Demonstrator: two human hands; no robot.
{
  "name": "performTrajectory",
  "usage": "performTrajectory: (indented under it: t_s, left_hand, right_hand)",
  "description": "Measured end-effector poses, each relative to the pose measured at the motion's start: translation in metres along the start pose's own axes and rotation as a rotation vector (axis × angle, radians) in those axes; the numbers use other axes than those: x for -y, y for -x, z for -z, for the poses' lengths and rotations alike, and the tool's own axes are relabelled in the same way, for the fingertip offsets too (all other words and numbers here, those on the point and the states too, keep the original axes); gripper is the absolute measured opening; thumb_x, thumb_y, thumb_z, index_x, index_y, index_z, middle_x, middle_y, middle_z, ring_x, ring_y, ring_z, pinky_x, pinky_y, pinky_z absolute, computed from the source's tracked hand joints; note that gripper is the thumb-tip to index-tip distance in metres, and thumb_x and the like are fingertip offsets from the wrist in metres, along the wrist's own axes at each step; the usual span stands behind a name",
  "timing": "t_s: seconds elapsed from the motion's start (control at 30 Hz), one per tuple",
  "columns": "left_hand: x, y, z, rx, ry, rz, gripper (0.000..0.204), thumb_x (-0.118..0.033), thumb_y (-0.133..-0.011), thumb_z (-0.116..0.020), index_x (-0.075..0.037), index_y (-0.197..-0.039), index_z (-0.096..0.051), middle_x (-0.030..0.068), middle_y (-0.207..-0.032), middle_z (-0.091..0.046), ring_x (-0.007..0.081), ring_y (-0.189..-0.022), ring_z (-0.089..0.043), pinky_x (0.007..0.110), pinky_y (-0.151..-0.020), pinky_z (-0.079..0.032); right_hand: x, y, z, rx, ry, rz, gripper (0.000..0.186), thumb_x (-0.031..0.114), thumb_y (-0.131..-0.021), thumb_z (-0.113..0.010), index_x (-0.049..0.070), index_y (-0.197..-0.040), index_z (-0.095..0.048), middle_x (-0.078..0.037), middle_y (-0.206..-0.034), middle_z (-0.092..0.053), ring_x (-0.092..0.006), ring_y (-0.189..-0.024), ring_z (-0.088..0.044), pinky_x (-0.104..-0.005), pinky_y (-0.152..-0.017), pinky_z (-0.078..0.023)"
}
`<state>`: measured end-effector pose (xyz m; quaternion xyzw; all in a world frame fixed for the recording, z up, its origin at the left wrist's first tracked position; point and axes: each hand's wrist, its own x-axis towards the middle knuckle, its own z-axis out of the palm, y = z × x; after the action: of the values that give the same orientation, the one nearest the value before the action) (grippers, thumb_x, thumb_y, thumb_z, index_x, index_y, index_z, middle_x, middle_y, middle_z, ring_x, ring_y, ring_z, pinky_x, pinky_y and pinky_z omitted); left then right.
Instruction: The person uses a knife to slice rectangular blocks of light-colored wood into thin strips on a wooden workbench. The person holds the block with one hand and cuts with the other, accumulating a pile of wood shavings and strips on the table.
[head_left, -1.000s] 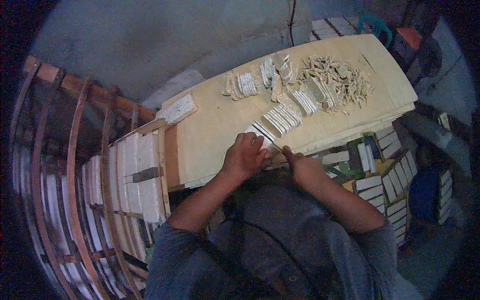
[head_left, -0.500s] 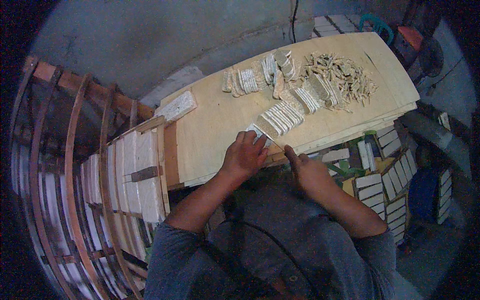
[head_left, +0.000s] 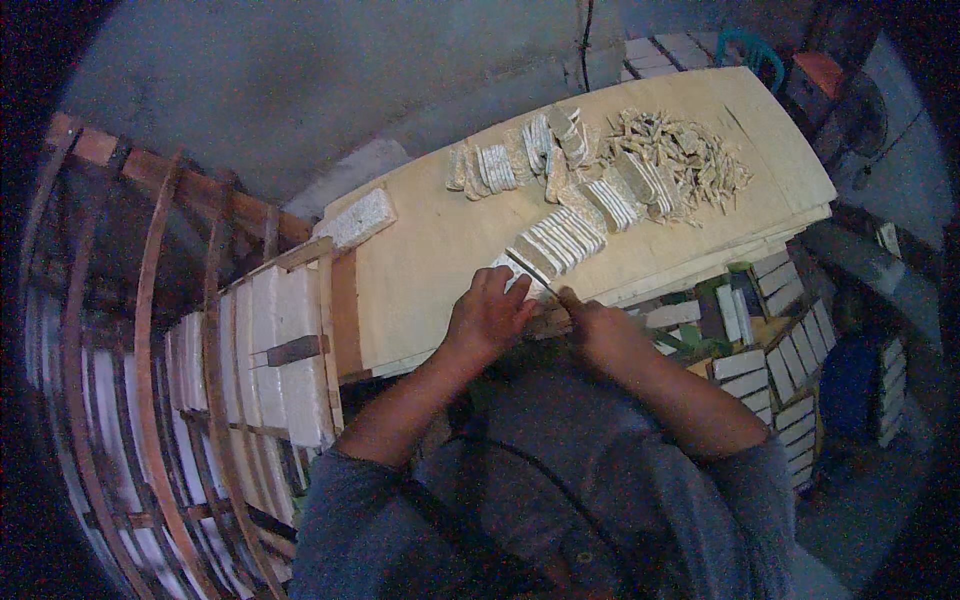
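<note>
Clock directions from the left hand. Far left, 9 to 10 o'clock: reddish-brown wooden slatted rack (head_left: pixel 157 230). Next, 9 o'clock: pale film-wrapped slabs (head_left: pixel 300 305), with a flat dark-grey metal blade (head_left: pixel 292 350) lying on them. At 10 o'clock: spare white speckled brick (head_left: pixel 358 220), lying flat at the left end of the pale plywood table (head_left: pixel 420 270).

Left hand (head_left: pixel 488 318): at the table's near edge, fingers curled narrow over the white speckled cut block (head_left: pixel 500 264), holding it down; thumb's grip not clear. Cut block sits at 12 o'clock, partly hidden under the hand. Also 12 o'clock, further back: bundle of beige-edged white slices (head_left: pixel 494 168). Dark thin-bladed knife (head_left: pixel 529 270) lies across the cut block, just beside the left fingertips. Row of upright white-and-beige slices (head_left: pixel 562 238) at 1 to 2 o'clock, next to the blade.

Right hand (head_left: pixel 605 335), 3 o'clock: fingers closed round the knife handle. Heap of thin beige strips (head_left: pixel 700 165) at 2 o'clock; stacked white oblong blocks (head_left: pixel 740 378) below the table, 3 to 4 o'clock.

Step in hand looks like slicing the cut block. Next move likely calls for an even, straight stroke, left fingertips clear of the edge, block kept steady.
</note>
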<state>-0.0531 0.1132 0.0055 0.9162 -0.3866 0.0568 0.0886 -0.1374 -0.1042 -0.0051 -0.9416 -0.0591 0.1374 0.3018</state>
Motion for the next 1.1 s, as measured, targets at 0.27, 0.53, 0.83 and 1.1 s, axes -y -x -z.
performTrajectory:
  t_s: [0.27,0.53,0.83,1.1]
  left_hand:
    - [-0.011,-0.006,0.02,0.175,0.082,0.097,0.037,-0.032,-0.098,-0.069,-0.007,-0.125,-0.065,0.0166,-0.125,-0.064,0.0377,-0.118,-0.06,0.05,-0.094,-0.057]
    - [-0.003,0.004,0.003,-0.081,-0.013,-0.082,0.03,-0.027,-0.091,-0.076,-0.009,-0.114,-0.069,0.0119,-0.11,-0.061,0.0306,-0.103,-0.059,0.042,-0.084,-0.057]
    - [-0.008,0.003,0.002,0.002,-0.02,0.036,0.033,-0.029,-0.089,-0.078,-0.01,-0.114,-0.069,0.0104,-0.113,-0.062,0.0301,-0.108,-0.06,0.042,-0.089,-0.058]
    - [0.002,0.008,0.001,-0.076,0.024,-0.012,0.033,-0.025,-0.088,-0.078,-0.009,-0.116,-0.07,0.0118,-0.116,-0.062,0.0335,-0.106,-0.061,0.044,-0.087,-0.058]
  right_hand:
    - [-0.017,0.028,-0.003,-0.194,-0.005,0.04,0.073,0.011,-0.097,-0.062,0.018,-0.164,-0.035,-0.027,-0.107,-0.07,-0.0487,-0.085,-0.07,-0.0581,-0.073,-0.057]
    - [0.012,0.035,0.013,0.011,0.175,0.02,0.071,0.006,-0.097,-0.052,0.01,-0.165,-0.031,-0.029,-0.116,-0.068,-0.0478,-0.094,-0.072,-0.0546,-0.078,-0.061]
    - [-0.005,-0.016,-0.023,0.025,0.044,-0.029,0.076,0.007,-0.093,-0.058,0.011,-0.164,-0.033,-0.029,-0.114,-0.069,-0.0479,-0.094,-0.072,-0.0564,-0.078,-0.059]
    - [-0.014,0.037,0.001,-0.072,0.034,0.003,0.072,0.012,-0.097,-0.06,0.016,-0.164,-0.034,-0.027,-0.112,-0.07,-0.0474,-0.092,-0.071,-0.0582,-0.077,-0.057]
